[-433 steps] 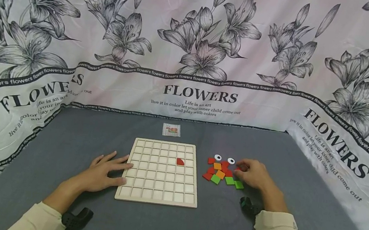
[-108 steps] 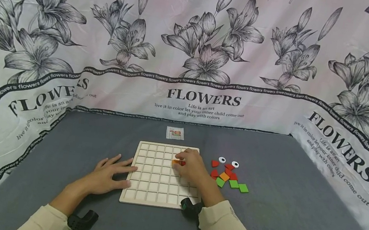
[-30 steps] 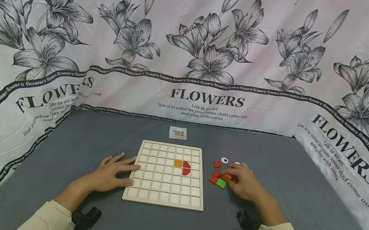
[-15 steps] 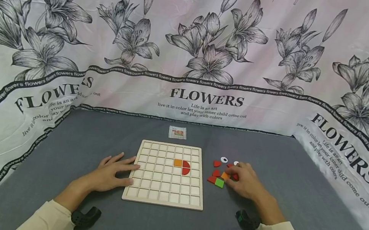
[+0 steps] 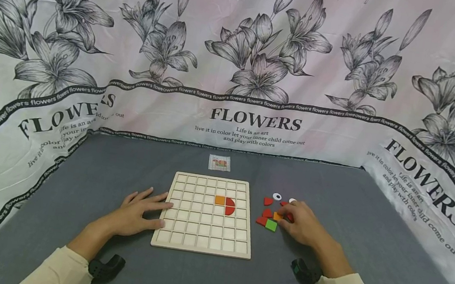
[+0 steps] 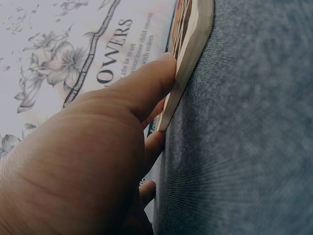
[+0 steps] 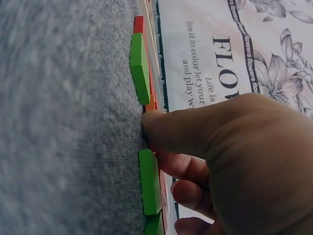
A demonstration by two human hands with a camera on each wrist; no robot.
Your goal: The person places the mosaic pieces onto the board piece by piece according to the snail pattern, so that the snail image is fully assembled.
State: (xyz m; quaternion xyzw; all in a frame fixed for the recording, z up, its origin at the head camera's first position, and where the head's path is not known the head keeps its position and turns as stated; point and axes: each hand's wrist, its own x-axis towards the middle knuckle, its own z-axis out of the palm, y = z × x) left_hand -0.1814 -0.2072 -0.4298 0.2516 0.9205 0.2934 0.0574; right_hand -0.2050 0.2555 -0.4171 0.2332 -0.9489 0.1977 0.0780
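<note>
A pale wooden grid board point(image 5: 189, 239) lies on the grey tabletop. Its cells hold an orange square tile point(image 5: 220, 200) and, at its right, two red quarter-round tiles point(image 5: 229, 210), one above the other. My left hand point(image 5: 133, 215) rests against the board's left edge, fingers spread and thumb on the rim; the left wrist view shows the thumb point(image 6: 161, 73) there. Right of the board, my right hand point(image 5: 303, 222) pinches a second orange tile point(image 5: 276, 216) between thumb and index finger, low in the loose pile. Part of the pile is hidden beneath this hand.
Around the right hand lie red tiles point(image 5: 268, 201), a green tile point(image 5: 270, 225) and white eye discs point(image 5: 277, 196). More green tiles point(image 7: 150, 183) show in the right wrist view. A small picture card point(image 5: 219, 163) lies behind the board; a flower-printed cloth point(image 5: 254, 131) hangs beyond.
Since the oldest frame, an orange square and a second red quarter-round have come onto the board. My right hand has moved from the board back to the pile. The left hand stays put.
</note>
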